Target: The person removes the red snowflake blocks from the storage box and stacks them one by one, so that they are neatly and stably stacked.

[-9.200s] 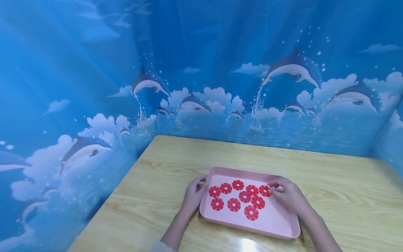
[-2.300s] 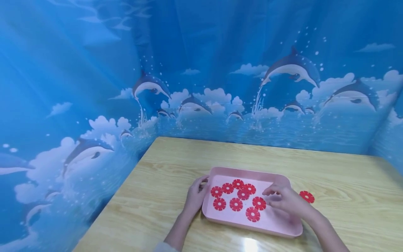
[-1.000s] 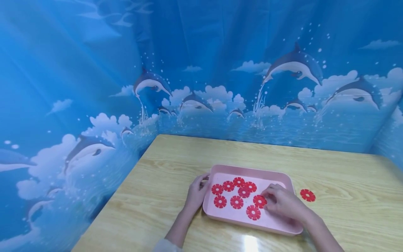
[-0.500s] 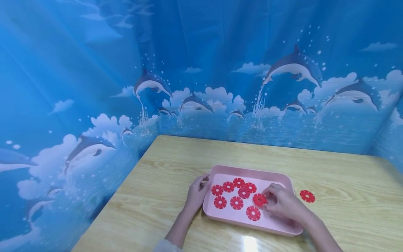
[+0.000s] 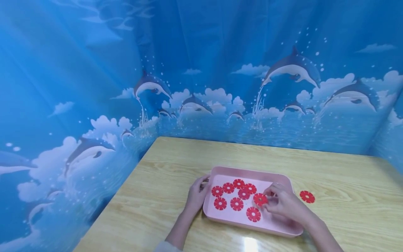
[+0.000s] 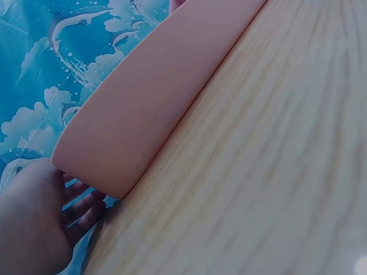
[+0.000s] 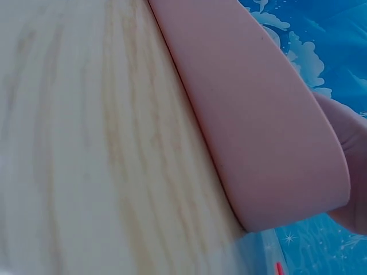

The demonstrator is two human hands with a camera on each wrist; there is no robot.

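A shallow pink tray (image 5: 245,226) holds several red notched plastic discs (image 5: 237,204), flat and round with a hole in the middle. Over its right half, my right hand (image 5: 284,203) pinches one red notched disc (image 5: 260,199) at its right edge, tilted and slightly raised. My left hand (image 5: 196,196) rests against the tray's left end; in the left wrist view the fingers (image 6: 86,215) lie loosely extended along the outside wall (image 6: 132,103). The right wrist view shows the tray wall (image 7: 258,114) hiding most of the right hand (image 7: 350,149).
One more red disc (image 5: 307,196) lies on the wood-grain table (image 5: 176,157), right of the tray. Behind and to the left hangs a blue curtain (image 5: 201,52) printed with dolphins, close to the table's edges.
Earlier, one disc went from the tray's upper right onto the table. Since then my right hand has reached another disc, pinched it and tilted it up slightly. The left hand stays put.
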